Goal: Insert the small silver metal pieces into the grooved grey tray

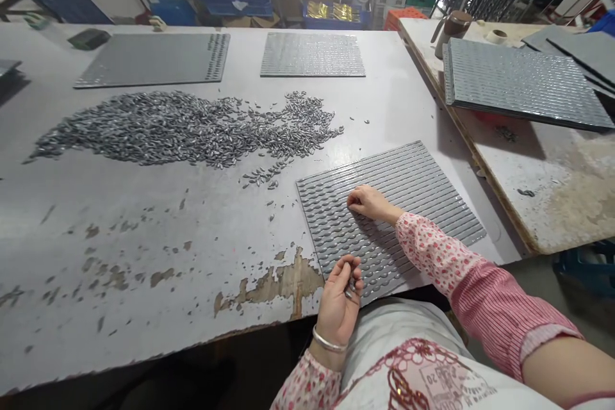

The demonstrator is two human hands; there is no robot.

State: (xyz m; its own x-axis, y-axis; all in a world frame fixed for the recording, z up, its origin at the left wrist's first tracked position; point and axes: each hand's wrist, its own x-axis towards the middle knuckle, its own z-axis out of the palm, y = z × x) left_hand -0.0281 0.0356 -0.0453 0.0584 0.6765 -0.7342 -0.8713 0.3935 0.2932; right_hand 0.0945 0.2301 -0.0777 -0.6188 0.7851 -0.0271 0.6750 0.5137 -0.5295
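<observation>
A grey grooved board (398,186) lies at an angle on the table in front of me. Small silver spindle-shaped pieces (331,218) sit in rows along the left part of its grooves. My right hand (369,203) is over these rows, fingertips pinched together at the board's surface; whatever is between them is hidden. By the board's near left corner, my left hand (340,307) is turned palm up. Its fingers are curled round several silver pieces (350,288). A large heap of the same silver pieces (182,128) spreads across the table beyond.
Behind the heap lie a flat grey board (154,61) with pieces at its right end and another grooved board (312,54). On the side table at right are stacked grooved boards (523,83), a brown-lidded cup (451,32) and a tape roll (496,36).
</observation>
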